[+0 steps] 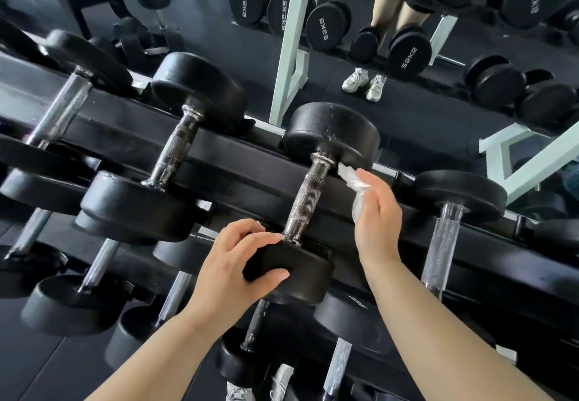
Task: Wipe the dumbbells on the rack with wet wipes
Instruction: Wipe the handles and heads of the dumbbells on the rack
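A black dumbbell with a knurled chrome handle (308, 195) lies across the top tier of the rack (238, 162), in the middle of the view. My left hand (238, 262) grips its near head, fingers curled over the top edge and thumb on the side. My right hand (377, 215) holds a crumpled white wet wipe (352, 181) just right of the handle, close under the far head (332, 132). I cannot tell whether the wipe touches the metal.
More black dumbbells sit left (178, 147) and right (451, 212) on the same tier, and others on lower tiers. Behind the rack a mirror (407, 96) shows pale rack frames, further dumbbells and a person's legs and white shoes.
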